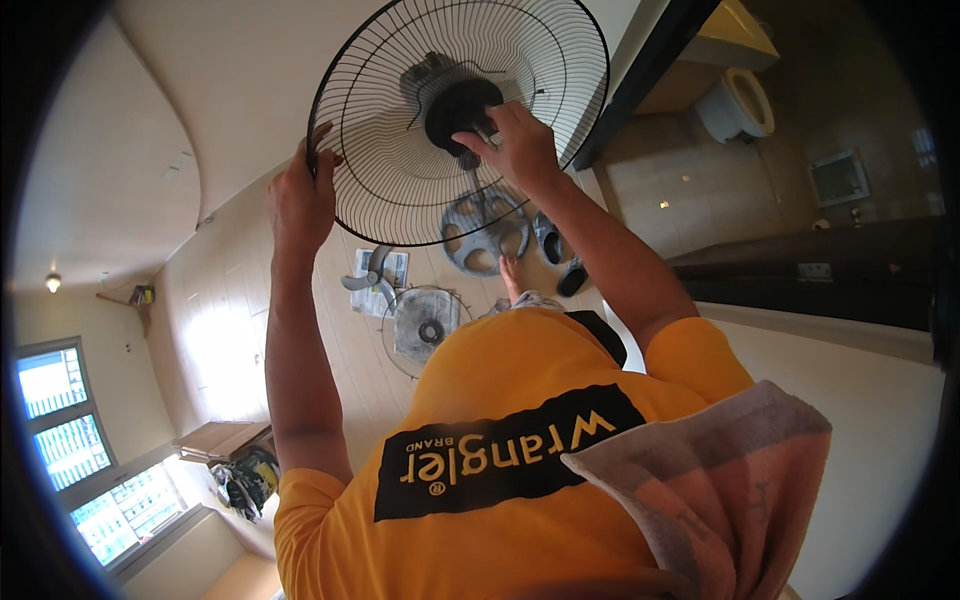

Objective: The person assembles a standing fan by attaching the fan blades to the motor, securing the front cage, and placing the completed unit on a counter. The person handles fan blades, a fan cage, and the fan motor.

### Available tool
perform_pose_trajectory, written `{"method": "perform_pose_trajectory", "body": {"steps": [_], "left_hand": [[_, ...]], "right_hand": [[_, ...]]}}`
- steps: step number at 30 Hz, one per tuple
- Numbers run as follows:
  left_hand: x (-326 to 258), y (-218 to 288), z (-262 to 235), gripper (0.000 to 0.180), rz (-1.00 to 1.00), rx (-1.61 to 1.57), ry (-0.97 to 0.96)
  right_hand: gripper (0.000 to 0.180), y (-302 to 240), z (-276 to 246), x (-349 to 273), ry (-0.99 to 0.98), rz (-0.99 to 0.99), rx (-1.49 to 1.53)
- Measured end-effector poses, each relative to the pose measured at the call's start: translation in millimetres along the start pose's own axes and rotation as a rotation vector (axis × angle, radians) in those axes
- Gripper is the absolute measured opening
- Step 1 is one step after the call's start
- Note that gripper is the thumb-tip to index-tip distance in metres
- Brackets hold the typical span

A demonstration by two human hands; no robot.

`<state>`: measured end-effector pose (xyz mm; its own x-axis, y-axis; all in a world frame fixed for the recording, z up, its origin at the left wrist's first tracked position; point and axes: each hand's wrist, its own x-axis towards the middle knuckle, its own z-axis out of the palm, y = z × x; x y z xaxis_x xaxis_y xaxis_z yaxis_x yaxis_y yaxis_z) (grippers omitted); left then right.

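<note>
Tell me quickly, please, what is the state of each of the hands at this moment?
Left hand: closed on the edge of the black wire fan guard.
Right hand: at the dark centre hub, partly curled; whether it grips cannot be told.

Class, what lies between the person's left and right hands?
The head view shows a fan's wire grille, then a dark hub by the right hand.

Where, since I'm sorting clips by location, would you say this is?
Probably a home, perhaps an apartment, though I can't be certain. A toilet shows at the upper right, dark slippers lie near the person's bare foot, and a pedestal fan is partly dismantled.
</note>
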<state>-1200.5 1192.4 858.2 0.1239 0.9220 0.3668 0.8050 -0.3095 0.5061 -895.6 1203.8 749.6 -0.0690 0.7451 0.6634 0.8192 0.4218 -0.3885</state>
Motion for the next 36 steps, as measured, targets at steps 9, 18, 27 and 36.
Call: {"method": "perform_pose_trajectory", "body": {"steps": [9,18,27,36], "left_hand": [[-1.6,-1.2,0.5,0.033,-0.016,0.023,0.006],[-3.6,1.0,-0.3,0.032,-0.004,0.014,0.017],[-3.7,-0.6,-0.7,0.032,0.013,0.013,0.022],[-5.4,0.0,-0.9,0.032,0.015,0.016,0.03]], "right_hand": [[0.093,-23.1,3.5,-7.4,0.197,0.018,0.116],[0.105,-32.9,-14.3,-17.4,0.059,0.203,0.143],[0.102,-34.5,-29.3,-2.0,-0.183,0.283,0.076],[0.096,-56.9,-50.1,16.3,-0.473,0.417,-0.055]]}}
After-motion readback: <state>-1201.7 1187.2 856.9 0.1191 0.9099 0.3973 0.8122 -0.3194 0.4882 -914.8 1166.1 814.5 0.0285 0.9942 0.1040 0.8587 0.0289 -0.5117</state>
